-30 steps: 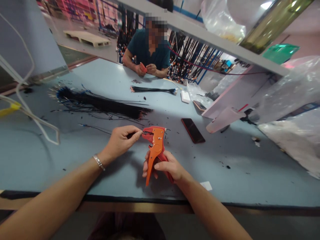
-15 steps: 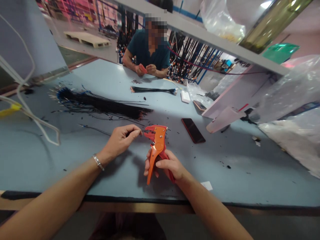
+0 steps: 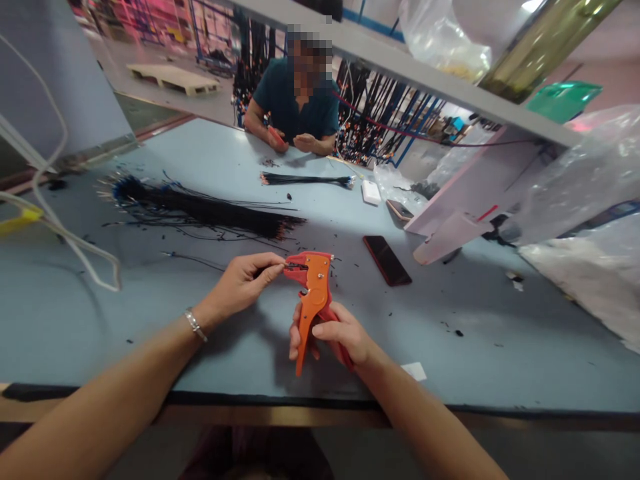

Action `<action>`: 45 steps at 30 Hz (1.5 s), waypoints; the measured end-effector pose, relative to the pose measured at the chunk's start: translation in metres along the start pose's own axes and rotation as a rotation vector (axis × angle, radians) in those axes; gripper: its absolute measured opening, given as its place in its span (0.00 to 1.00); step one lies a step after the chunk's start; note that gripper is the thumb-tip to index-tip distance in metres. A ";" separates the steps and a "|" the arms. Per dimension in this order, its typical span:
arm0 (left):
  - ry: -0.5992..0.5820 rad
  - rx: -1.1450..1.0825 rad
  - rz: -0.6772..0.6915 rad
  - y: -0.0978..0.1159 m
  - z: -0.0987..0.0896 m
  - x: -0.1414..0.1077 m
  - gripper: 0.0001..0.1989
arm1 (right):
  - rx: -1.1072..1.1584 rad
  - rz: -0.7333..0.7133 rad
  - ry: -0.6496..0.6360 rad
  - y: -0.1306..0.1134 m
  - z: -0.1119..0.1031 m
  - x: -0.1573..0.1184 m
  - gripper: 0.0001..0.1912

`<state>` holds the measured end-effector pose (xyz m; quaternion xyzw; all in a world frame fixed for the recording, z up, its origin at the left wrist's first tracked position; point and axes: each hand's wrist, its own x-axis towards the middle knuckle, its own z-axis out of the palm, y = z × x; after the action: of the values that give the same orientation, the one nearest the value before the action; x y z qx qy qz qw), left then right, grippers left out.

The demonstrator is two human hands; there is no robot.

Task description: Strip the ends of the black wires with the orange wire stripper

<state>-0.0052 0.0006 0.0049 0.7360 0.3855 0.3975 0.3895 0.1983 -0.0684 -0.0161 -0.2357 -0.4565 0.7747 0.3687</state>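
Observation:
My right hand [image 3: 340, 333] grips an orange and red wire stripper [image 3: 316, 287] upright above the table, fingers wrapped round its handles. My left hand [image 3: 253, 280] pinches a thin black wire [image 3: 200, 259] near one end. That end lies between the red jaws of the stripper, and the fingertips are right at the jaw mouth. The wire's other end, with a small tip, trails out to the left behind the hand. Beyond it lies a large bundle of black wires [image 3: 200, 207] with blue and silvery ends on the left and coppery ends on the right.
A black phone [image 3: 387, 260] lies right of the stripper. Farther back are a smaller wire bundle [image 3: 307, 180], a white box [image 3: 371, 193] and another phone [image 3: 399, 211]. A co-worker [image 3: 295, 100] sits opposite, holding a red tool. White cables [image 3: 75, 247] hang at left; plastic bags [image 3: 585, 200] fill the right.
My left hand has shifted slightly right, bringing the wire deeper into the jaws. The jaws look closer together than before. Across the table, the co-worker's hands have moved apart.

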 end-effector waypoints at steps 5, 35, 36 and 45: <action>0.017 0.000 0.015 0.001 0.000 0.000 0.14 | -0.014 -0.011 0.011 0.001 0.000 0.000 0.14; 0.050 0.084 0.051 -0.001 0.001 -0.001 0.14 | -0.117 -0.016 0.063 0.001 -0.002 0.001 0.13; 0.054 0.093 0.054 -0.001 0.001 -0.001 0.14 | -0.125 -0.020 0.077 0.001 -0.003 0.001 0.13; 0.075 0.131 0.047 0.002 0.003 -0.002 0.15 | -0.174 -0.006 0.149 0.005 -0.004 0.002 0.15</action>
<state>-0.0024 -0.0023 0.0049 0.7532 0.4076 0.4078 0.3165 0.1978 -0.0659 -0.0222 -0.3224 -0.4942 0.7114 0.3819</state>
